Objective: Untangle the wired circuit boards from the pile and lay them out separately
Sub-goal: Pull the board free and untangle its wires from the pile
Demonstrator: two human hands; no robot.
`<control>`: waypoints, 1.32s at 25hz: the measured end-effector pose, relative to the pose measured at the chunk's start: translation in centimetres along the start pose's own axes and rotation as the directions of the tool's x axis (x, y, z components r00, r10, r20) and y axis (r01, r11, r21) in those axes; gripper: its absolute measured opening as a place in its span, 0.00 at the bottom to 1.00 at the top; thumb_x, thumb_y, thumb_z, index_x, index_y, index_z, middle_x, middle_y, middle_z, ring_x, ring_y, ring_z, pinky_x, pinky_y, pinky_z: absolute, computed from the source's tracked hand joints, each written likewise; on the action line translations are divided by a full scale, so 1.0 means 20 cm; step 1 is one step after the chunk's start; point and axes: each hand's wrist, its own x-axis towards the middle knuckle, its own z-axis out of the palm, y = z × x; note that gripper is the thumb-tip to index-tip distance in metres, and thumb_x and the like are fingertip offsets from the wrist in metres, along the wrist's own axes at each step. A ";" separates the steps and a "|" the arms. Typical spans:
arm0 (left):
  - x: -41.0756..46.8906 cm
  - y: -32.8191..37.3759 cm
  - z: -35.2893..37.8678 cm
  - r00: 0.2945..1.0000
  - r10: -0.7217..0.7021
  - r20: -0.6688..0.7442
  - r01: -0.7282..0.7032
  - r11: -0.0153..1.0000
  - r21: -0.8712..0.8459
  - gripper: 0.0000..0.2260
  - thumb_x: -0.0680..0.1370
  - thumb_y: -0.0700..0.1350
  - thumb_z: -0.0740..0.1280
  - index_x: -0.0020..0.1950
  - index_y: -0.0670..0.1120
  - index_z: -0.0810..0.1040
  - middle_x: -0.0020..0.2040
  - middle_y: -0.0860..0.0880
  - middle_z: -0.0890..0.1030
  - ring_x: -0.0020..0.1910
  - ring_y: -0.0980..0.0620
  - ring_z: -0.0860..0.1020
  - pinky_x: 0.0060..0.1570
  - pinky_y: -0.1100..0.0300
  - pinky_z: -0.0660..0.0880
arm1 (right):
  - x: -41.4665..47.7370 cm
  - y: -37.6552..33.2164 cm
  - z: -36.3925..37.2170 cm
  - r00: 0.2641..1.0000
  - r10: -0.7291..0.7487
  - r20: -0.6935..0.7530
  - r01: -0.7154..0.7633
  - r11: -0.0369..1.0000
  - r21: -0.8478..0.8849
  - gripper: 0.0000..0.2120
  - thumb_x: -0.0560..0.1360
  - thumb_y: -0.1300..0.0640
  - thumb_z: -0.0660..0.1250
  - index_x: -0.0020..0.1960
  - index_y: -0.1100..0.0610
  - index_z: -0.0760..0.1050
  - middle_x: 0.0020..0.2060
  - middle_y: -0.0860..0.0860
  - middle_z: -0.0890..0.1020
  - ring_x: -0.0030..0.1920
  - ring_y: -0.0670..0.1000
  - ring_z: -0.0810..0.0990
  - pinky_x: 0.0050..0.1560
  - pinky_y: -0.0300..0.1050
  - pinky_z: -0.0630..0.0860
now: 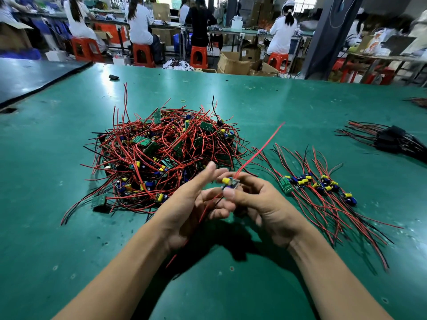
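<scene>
A big tangled pile point(161, 153) of small green circuit boards with red and black wires lies on the green table point(300, 107), left of centre. To the right, several boards point(318, 184) lie in a row with their wires running toward me. My right hand point(258, 202) pinches one small board point(230, 183) with a yellow part, held above the table in front of the pile. A red wire point(261, 147) rises from this board up to the right. My left hand point(194, 204) holds the board's lower red and black wires in its curled fingers, forefinger stretched out.
A bundle of black parts with red and black wires point(390, 139) lies at the far right. A small black object point(113, 77) sits at the table's far left, and a yellow rubber band point(183, 100) lies behind the pile. People sit on red stools beyond the table.
</scene>
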 end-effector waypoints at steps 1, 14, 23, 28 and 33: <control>0.00 0.02 0.00 0.998 -0.049 0.048 0.053 0.996 -0.070 0.27 0.72 0.60 0.66 0.63 0.43 0.81 0.43 0.42 0.85 0.32 0.51 0.83 0.31 0.61 0.81 | 0.00 -0.01 0.00 0.999 -0.037 -0.030 0.039 0.997 0.070 0.23 0.59 0.49 0.85 0.52 0.50 0.85 0.41 0.50 0.84 0.39 0.47 0.81 0.43 0.43 0.76; 0.05 -0.07 -0.02 0.992 -0.091 -0.088 0.057 0.943 -0.328 0.39 0.80 0.67 0.49 0.44 0.35 0.86 0.51 0.35 0.84 0.45 0.39 0.85 0.37 0.50 0.83 | -0.04 -0.14 0.05 0.722 -0.559 -0.407 0.560 0.818 -0.131 0.19 0.63 0.49 0.83 0.46 0.46 0.76 0.35 0.44 0.78 0.31 0.44 0.72 0.34 0.35 0.71; -0.02 -0.09 0.07 0.948 0.267 -0.175 -0.228 0.950 0.214 0.16 0.67 0.56 0.73 0.47 0.46 0.86 0.42 0.45 0.85 0.39 0.50 0.82 0.43 0.57 0.79 | -0.03 -0.01 0.06 0.718 -0.694 0.046 0.378 0.334 -0.863 0.15 0.69 0.52 0.74 0.54 0.49 0.76 0.46 0.40 0.75 0.43 0.40 0.75 0.45 0.28 0.68; 0.00 -0.03 0.03 0.954 0.236 -0.185 -0.234 0.972 0.031 0.10 0.72 0.51 0.71 0.45 0.46 0.87 0.44 0.41 0.85 0.47 0.45 0.84 0.50 0.54 0.82 | -0.04 -0.05 0.03 0.747 -0.657 0.102 0.370 0.284 -0.885 0.20 0.71 0.60 0.76 0.62 0.49 0.81 0.51 0.47 0.77 0.46 0.48 0.77 0.49 0.32 0.70; -0.01 -0.01 0.02 0.967 0.209 -0.145 -0.206 0.978 0.034 0.09 0.72 0.48 0.69 0.45 0.45 0.87 0.43 0.43 0.86 0.45 0.45 0.85 0.44 0.56 0.82 | -0.03 -0.07 0.04 0.809 -0.558 -0.185 0.324 0.685 -0.653 0.09 0.76 0.57 0.67 0.52 0.51 0.84 0.44 0.46 0.85 0.43 0.46 0.81 0.44 0.38 0.75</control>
